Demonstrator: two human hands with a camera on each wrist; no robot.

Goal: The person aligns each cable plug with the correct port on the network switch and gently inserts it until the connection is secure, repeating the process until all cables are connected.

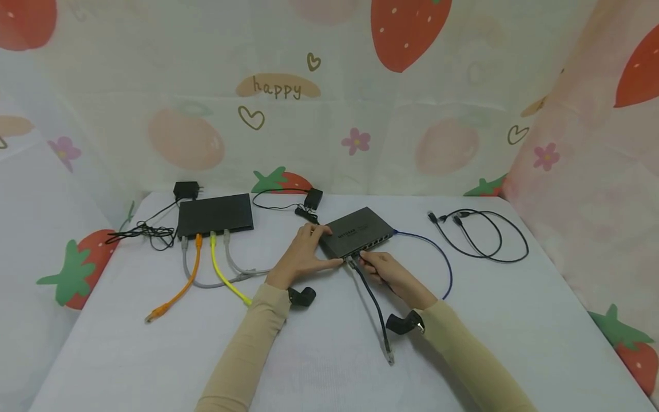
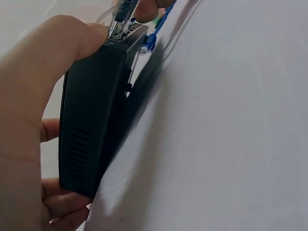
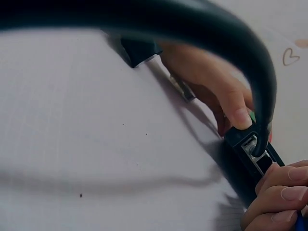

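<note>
A dark NETGEAR network switch (image 1: pixel 355 232) is tilted up from the table. My left hand (image 1: pixel 304 254) grips its left end, the thumb by the front edge and fingers (image 2: pixel 65 204) around the back. A dark ethernet cable (image 1: pixel 372 297) is plugged into the nearest port, its free clear plug (image 1: pixel 389 359) hanging toward me. My right hand (image 1: pixel 388 274) is at the neighbouring ports, its fingers (image 3: pixel 284 192) bent against the port face. Whether they pinch a plug is hidden. A blue ethernet cable (image 1: pixel 437 247) leaves the switch's far right port and passes behind the right wrist.
Left stands a second black switch (image 1: pixel 216 214) with grey, orange (image 1: pixel 180 293) and yellow (image 1: pixel 221 269) cables. Two power adapters (image 1: pixel 186 190) with cords lie at the back. A coiled black cable (image 1: pixel 507 260) lies right. A printed cloth (image 1: pixel 309 137) forms the back wall.
</note>
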